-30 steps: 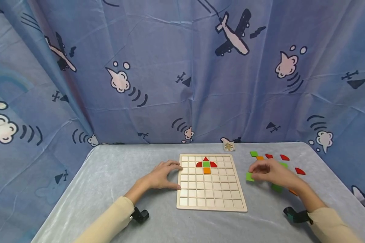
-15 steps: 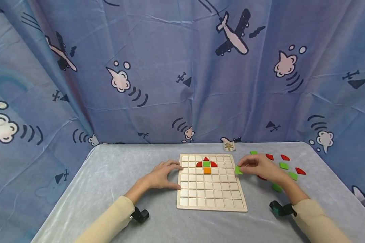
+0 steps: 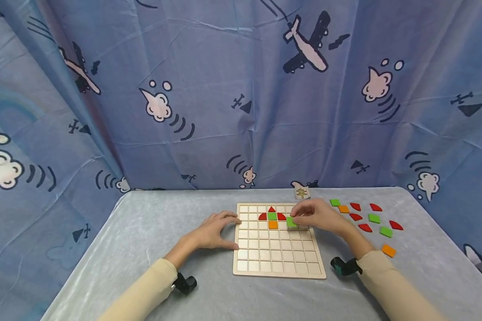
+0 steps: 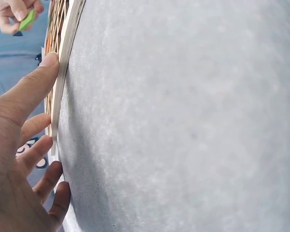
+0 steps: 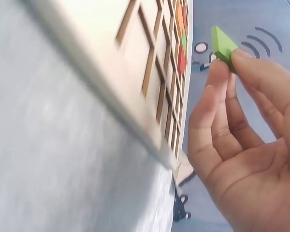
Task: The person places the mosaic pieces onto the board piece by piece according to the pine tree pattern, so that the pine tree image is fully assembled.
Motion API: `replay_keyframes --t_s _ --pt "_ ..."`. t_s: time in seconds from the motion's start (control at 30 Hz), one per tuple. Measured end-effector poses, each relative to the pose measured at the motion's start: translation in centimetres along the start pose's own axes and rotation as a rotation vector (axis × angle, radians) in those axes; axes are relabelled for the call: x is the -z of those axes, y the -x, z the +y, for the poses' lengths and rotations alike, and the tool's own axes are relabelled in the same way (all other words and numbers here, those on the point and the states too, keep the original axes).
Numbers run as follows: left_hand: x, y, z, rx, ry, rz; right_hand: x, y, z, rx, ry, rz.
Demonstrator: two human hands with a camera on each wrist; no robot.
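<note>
Between thumb and fingertips, my right hand (image 3: 317,216) pinches a green square tile (image 3: 291,222) above the right half of a wooden grid board (image 3: 279,275). The right wrist view shows this green tile (image 5: 223,46) tilted and lifted off the board. My left hand (image 3: 214,231) rests at the board's left edge, thumb and fingers spread and touching it. In the board's upper cells lie a red triangle (image 3: 272,209), a green square (image 3: 272,216), an orange square (image 3: 273,224) and two red quarter-round tiles, one on the left (image 3: 263,217) and one on the right (image 3: 281,216).
Loose tiles lie right of the board, among them a red piece (image 3: 365,228), a green square (image 3: 386,232) and an orange square (image 3: 388,250). A small patterned card (image 3: 302,192) lies behind the board. A blue curtain (image 3: 209,111) hangs at the table's far edge.
My right hand has carried the green tile leftward from the loose tiles, across the board's right edge, to over the grid. The left hand has stayed in place.
</note>
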State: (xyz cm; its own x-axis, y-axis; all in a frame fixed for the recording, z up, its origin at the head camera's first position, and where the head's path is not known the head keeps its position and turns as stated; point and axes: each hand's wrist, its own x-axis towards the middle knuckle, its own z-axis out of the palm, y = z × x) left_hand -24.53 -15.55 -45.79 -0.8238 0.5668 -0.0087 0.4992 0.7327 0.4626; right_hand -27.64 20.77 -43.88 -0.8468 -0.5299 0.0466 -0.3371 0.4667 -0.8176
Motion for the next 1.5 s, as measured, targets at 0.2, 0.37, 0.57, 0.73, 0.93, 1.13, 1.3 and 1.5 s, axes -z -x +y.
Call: replay_keyframes --t_s 0.2,0.37,0.57,0.73,0.93,1.13,1.3,1.5 --pt "0.1 0.0 0.0 0.008 0.002 0.002 -1.3 -1.5 -0.8 0.024 -0.010 -0.033" --pt "0.1 0.0 -0.1 0.004 0.001 0.004 -2.5 -2.7 -1.2 0.012 -0.033 -0.051" --pt "0.0 0.0 -0.1 0.004 0.000 0.001 -3.8 -3.9 -2.0 0.018 -0.071 -0.075" --pt "-0.1 0.0 -0.1 -0.003 -0.005 0.001 -4.6 -4.7 -2.2 0.025 -0.057 -0.076" --pt "-0.1 0.0 0.0 0.004 -0.005 -0.001 -5.1 -5.3 -2.5 0.044 0.021 -0.066" --pt "0.0 0.0 0.1 0.002 -0.003 -0.001 -5.5 -5.6 -2.6 0.062 0.054 -0.071" --pt "-0.1 0.0 0.0 -0.002 -0.002 0.001 -5.5 -5.6 -2.9 0.043 0.086 -0.065" --pt "-0.1 -0.1 0.0 -0.008 -0.010 0.014 -5.7 -5.7 -3.2 0.052 0.116 -0.055"
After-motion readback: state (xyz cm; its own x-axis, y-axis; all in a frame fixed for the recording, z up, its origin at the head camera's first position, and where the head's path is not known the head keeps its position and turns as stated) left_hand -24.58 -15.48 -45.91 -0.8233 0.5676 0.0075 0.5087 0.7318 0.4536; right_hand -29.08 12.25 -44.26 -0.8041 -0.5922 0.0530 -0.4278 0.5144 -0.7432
